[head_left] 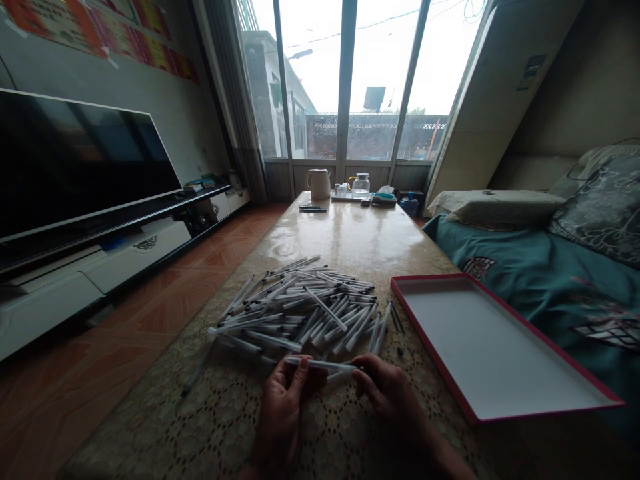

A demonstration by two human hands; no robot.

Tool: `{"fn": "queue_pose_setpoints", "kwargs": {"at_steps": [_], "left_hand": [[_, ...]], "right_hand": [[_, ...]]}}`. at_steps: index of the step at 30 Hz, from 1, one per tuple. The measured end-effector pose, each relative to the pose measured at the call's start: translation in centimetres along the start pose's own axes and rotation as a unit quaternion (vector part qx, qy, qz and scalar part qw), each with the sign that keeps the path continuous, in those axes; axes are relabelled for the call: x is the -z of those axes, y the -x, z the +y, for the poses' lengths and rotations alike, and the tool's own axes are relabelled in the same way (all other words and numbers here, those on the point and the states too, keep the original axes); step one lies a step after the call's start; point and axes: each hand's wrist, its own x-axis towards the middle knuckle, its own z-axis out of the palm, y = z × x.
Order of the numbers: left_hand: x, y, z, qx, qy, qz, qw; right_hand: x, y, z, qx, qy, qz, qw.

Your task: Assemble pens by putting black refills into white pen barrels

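Observation:
A white pen (325,365) lies level between my two hands, just in front of a heap of similar pens. My left hand (284,393) is closed on its left part, the thumb on top. At the pen's right end, my right hand (383,383) pinches with thumb and fingers; the tip there is hidden by the fingers. The pile of white pens (300,307), many with dark ends, spreads across the table beyond my hands. Another white pen shows just below the held one, and I cannot tell whether it is touched. Small black caps (400,351) lie right of the pile.
A shallow box lid (500,353) with red edges stands at the right on the patterned table (200,440). At the far end are a kettle (319,184), a glass pot (361,184) and a tissue pack (384,195). A sofa (525,267) borders the right side.

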Motion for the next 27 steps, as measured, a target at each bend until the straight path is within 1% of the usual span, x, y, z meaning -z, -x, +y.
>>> {"fn": "queue_pose_setpoints", "kwargs": {"at_steps": [4,6,8,11,13,15,18,21,23,24,27], "left_hand": [[-0.1,0.1,0.1,-0.001,0.002,0.005,1.000],[-0.2,0.2,0.2,0.001,0.014,0.014,1.000],[-0.3,0.2,0.3,0.004,0.029,0.026,0.999],[-0.3,0.1,0.3,0.005,0.040,0.039,0.998],[-0.2,0.0,0.2,0.006,0.038,0.036,0.999],[-0.1,-0.1,0.1,0.008,0.031,0.026,0.999],[-0.1,0.0,-0.1,0.009,0.030,0.019,0.999],[-0.1,0.1,0.1,0.007,0.046,0.022,0.999],[-0.2,0.1,0.4,0.002,0.066,0.039,0.997],[-0.2,0.1,0.6,-0.005,0.077,0.051,0.996],[0.1,0.1,1.0,-0.040,0.104,0.085,0.990]], "right_hand": [[-0.1,0.0,0.3,0.019,0.009,0.011,1.000],[-0.1,0.1,0.4,0.011,-0.006,0.025,1.000],[-0.1,0.0,0.4,-0.011,-0.059,0.038,0.998],[0.1,-0.1,0.3,-0.042,-0.161,0.048,0.985],[0.1,-0.2,0.2,-0.050,-0.203,0.041,0.977],[0.1,-0.2,0.1,-0.058,-0.224,0.020,0.973],[-0.1,-0.1,-0.1,-0.065,-0.202,-0.002,0.977],[0.0,-0.2,-0.3,-0.042,-0.128,0.027,0.990],[0.8,-0.3,-0.3,-0.042,-0.094,0.059,0.993],[1.5,-0.3,-0.3,-0.055,-0.088,0.073,0.992],[4.8,-0.1,-0.3,-0.125,-0.084,0.092,0.984]]}}
